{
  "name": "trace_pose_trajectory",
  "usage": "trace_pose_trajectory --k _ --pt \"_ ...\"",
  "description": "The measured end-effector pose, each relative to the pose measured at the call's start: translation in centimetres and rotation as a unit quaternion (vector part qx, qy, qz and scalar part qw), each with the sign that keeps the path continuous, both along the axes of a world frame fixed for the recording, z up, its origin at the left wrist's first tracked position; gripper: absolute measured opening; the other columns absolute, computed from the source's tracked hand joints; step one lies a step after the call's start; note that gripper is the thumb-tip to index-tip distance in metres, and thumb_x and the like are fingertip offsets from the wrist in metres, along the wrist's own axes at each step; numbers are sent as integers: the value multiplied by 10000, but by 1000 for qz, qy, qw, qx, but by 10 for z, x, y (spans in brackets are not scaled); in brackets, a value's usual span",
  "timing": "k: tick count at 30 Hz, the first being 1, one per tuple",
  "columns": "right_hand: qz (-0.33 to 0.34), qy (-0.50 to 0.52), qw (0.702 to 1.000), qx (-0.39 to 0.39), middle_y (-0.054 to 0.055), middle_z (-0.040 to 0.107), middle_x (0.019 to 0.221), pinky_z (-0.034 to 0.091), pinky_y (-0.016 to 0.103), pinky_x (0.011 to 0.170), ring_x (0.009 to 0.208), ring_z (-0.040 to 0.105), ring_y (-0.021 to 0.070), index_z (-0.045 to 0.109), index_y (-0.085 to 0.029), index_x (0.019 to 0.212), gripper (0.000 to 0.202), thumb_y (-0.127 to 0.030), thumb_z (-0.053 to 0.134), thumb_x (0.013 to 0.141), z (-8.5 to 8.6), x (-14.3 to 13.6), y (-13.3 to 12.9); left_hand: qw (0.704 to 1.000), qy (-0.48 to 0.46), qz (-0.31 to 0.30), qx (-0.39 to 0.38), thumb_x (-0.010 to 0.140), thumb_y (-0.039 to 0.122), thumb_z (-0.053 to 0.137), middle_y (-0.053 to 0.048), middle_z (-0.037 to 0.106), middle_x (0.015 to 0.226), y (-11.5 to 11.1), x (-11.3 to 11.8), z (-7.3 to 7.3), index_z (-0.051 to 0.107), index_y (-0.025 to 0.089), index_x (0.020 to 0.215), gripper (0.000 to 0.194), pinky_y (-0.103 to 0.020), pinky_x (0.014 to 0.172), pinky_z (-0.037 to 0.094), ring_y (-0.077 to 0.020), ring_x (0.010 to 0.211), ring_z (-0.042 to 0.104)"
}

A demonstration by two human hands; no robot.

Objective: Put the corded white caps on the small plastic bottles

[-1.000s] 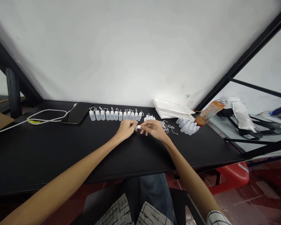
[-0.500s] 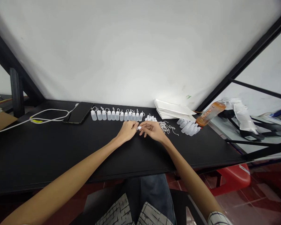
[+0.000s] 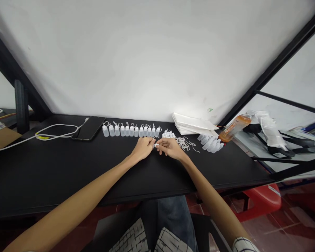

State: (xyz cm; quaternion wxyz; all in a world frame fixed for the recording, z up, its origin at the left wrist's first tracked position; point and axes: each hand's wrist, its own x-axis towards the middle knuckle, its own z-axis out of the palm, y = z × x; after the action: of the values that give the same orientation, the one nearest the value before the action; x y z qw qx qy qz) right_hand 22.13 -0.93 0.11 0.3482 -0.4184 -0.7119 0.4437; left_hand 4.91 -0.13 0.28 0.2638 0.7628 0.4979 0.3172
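Near the middle of the table, my left hand (image 3: pixel 143 148) and my right hand (image 3: pixel 171 147) meet, fingertips almost touching. A small white cap (image 3: pixel 156 145) sits in the pinch of my right fingers. My left thumb and fingers are closed against its other side; what they grip is mostly hidden. Behind my hands several small translucent squeeze bottles (image 3: pixel 127 131) stand in a row, topped with white caps and looped cords. Just beyond my right hand lie a cluster of white caps (image 3: pixel 168 134) and a tangle of short white cords (image 3: pixel 183 143).
Several uncapped bottles (image 3: pixel 210 143) lie to the right, near an orange drink bottle (image 3: pixel 235 128). A stack of white sheets (image 3: pixel 194 123) rests against the wall. On the left are a black phone (image 3: pixel 89 128) and a white cable (image 3: pixel 59 125). A metal frame (image 3: pixel 241 94) borders the right.
Both hands stay together at the same place, with only small finger movements around the white cap. The view has shifted slightly; the bottles and piles stand as before.
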Motion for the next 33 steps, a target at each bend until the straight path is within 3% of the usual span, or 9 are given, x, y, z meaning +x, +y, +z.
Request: trace_pose_trajectory --k 9,16,22,33 --pt "-8 -20 999 45 40 675 718 433 198 448 555 637 132 641 -142 941 254 -317 680 762 4 1 0 1000 -25 4 -7 902 239 427 -7 593 551 2 -1 0 537 172 539 386 -268 595 338 -143 544 506" --pt "-10 -13 1000 16 35 665 638 406 205 420 520 605 132 657 -127 926 306 -380 688 758 5 0 -1 1000 -22 3 -20 903 254 430 -11 613 565 1 0 2 549 171 546 385 -269 593 346 -143 544 516" --pt "0 -2 999 36 35 673 700 483 250 544 524 601 114 656 -129 880 276 -375 689 761 1 1 2 1000 -21 3 -19 899 261 429 -8 605 558 1 -1 3 558 168 549 385 -266 586 341 -137 533 504" --pt "-5 -3 1000 5 25 650 625 399 195 408 552 618 140 654 -134 951 310 -365 703 750 7 2 -1 994 -87 -13 -62 885 329 448 -6 578 514 3 -3 0 588 164 535 411 -255 544 368 -122 483 488"
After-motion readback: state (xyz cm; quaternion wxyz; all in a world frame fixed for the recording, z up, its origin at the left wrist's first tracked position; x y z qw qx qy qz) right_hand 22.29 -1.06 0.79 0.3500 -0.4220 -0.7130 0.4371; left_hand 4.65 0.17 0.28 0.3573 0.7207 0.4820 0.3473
